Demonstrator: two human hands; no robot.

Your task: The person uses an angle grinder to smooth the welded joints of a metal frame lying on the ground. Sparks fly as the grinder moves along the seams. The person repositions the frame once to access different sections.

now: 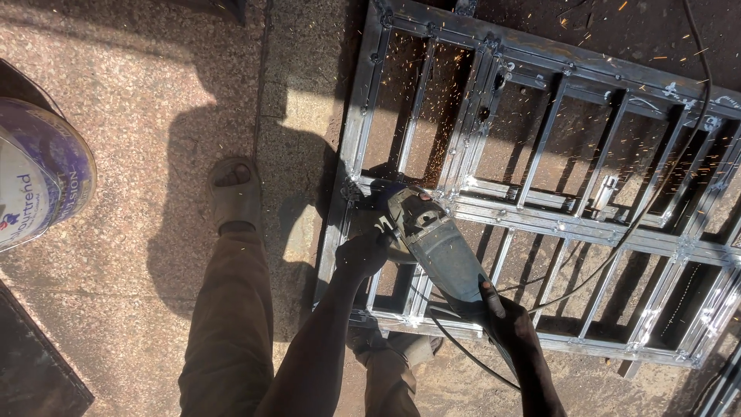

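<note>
The fingers of the left hand [361, 255] were wrapped tight around the side handle of the angle grinder [432, 243], while the right hand [502, 313] gripped the rear of its grey body, closed firmly about it. The grinder lay tilted across the near left part of the metal window frame [556, 193], its head pressed to a joint in the bars, and orange sparks [455, 93] flew from there across the frame towards its far edge. A black power cable [617, 247] ran from the back of the grinder over the frame's right half. The frame rested flat on the speckled concrete floor [139, 116]. Left of the frame stood a sandalled foot [235, 193] at the end of a brown trouser leg [228, 324]; the other foot seemed to rest at the frame's near edge, though shadow hid it. Well to the left of the frame sat a purple and white paint bucket [38, 174].
</note>
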